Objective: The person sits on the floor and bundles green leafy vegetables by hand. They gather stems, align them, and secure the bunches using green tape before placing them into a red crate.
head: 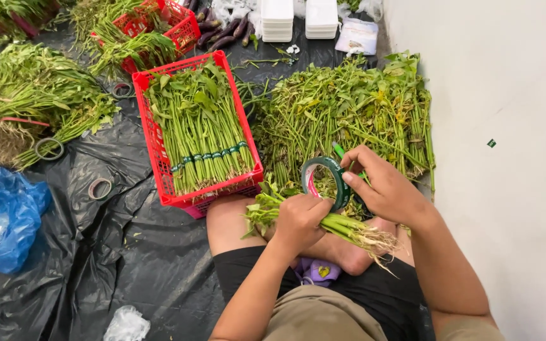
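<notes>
My left hand (299,221) is closed around a bundle of green leafy stalks (342,226) that lies across my lap, roots pointing right. Just above the bundle, my right hand (383,186) grips a roll of green tape (325,181). A red crate (159,148) straight ahead holds taped bundles of greens (200,129) laid side by side. A big loose pile of the same greens (342,110) lies beyond my hands, beside the wall.
Black plastic sheeting (121,240) covers the floor. More greens (30,95) lie at left, with tape rolls (48,148) near them and a blue plastic bag (7,218). At the back stand a second red crate (181,25), eggplants (222,31) and white foam trays (277,19). A white wall (507,126) runs along the right.
</notes>
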